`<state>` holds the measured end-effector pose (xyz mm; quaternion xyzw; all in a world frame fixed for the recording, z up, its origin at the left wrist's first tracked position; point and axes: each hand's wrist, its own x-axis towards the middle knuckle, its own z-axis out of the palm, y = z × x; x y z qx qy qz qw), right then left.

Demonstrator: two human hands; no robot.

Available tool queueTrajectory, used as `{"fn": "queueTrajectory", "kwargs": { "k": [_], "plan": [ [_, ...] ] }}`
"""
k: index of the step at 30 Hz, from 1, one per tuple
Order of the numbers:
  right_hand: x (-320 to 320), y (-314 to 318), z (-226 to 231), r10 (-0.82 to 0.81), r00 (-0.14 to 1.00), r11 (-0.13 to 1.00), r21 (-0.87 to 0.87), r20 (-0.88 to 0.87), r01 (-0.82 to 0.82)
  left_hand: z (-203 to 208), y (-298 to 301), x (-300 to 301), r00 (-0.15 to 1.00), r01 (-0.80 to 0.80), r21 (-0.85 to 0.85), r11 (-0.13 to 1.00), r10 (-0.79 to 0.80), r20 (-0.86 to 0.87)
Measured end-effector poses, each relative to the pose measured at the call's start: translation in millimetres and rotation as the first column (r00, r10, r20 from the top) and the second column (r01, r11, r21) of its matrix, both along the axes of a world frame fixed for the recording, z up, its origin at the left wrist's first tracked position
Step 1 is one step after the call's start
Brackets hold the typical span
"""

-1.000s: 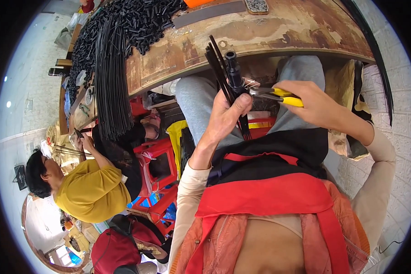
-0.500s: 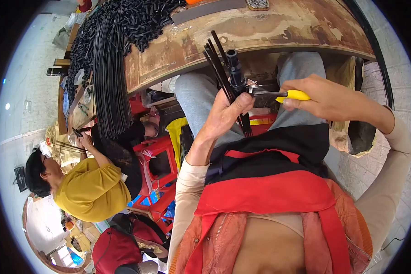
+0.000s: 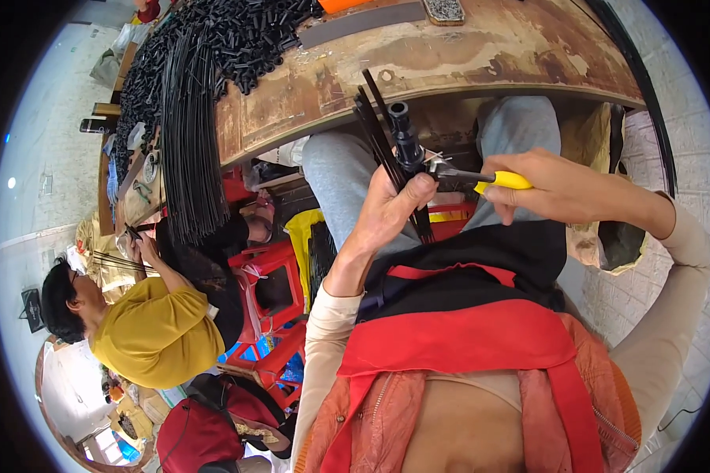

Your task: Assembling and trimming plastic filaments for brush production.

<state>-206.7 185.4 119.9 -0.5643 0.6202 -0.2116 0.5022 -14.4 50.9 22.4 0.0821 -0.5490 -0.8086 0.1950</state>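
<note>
My left hand [image 3: 388, 206] is closed round a bundle of thin black rods [image 3: 375, 130] and a black tubular fitting [image 3: 405, 134] with a hollow upper end. Yellow-handled pliers [image 3: 503, 183] are gripped in my right hand [image 3: 544, 180]. Their metal jaws meet the lower part of the fitting, right beside my left thumb. A few thin pale strands stick out by the jaws. Rods and fitting are held above my lap, in front of the table edge. The lower ends of the rods show beneath my left hand.
On the wooden table [image 3: 465, 59] lie a heap of black tubular pieces [image 3: 252, 39], long black rods [image 3: 189, 142] hanging over the edge, a grey strip [image 3: 363, 25] and a small tray of metal bits [image 3: 445, 11]. A person in yellow [image 3: 162, 331] works at left, near red stools [image 3: 280, 288].
Both hands, with the fitting, rods and pliers, have come slightly lower in the view. The plier jaws stay at the fitting.
</note>
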Motion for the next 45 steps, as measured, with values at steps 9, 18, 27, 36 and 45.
{"fn": "queueTrajectory", "kwargs": {
  "k": [9, 18, 27, 36, 45],
  "plan": [
    [13.4, 2.0, -18.4, -0.095, 0.995, 0.995, 0.004, -0.034, 0.095, -5.3, -8.8, 3.5, 0.997, 0.066, 0.049, 0.997, -0.064, -0.034],
    [3.1, -4.5, 16.7, -0.260, 0.955, 0.891, 0.416, 0.142, 0.181, -3.2, -8.0, -8.8, 0.998, 0.062, 0.020, 0.998, -0.062, -0.012],
    [-0.5, -21.9, 2.6, -0.085, 0.996, 0.959, 0.274, 0.039, 0.071, -7.6, -4.8, -7.2, 0.983, -0.178, -0.025, 0.984, 0.179, 0.042],
    [9.6, -9.7, -33.0, -0.285, 0.729, 0.868, -0.490, -0.622, -0.079, -12.8, -14.0, -3.5, 0.981, -0.193, 0.010, 0.981, 0.192, 0.019],
    [7.6, -11.7, -38.5, -0.392, 0.689, 0.751, -0.644, -0.610, -0.143, -12.4, -10.2, -4.8, 0.981, -0.191, 0.008, 0.982, 0.191, 0.046]
  ]
}}
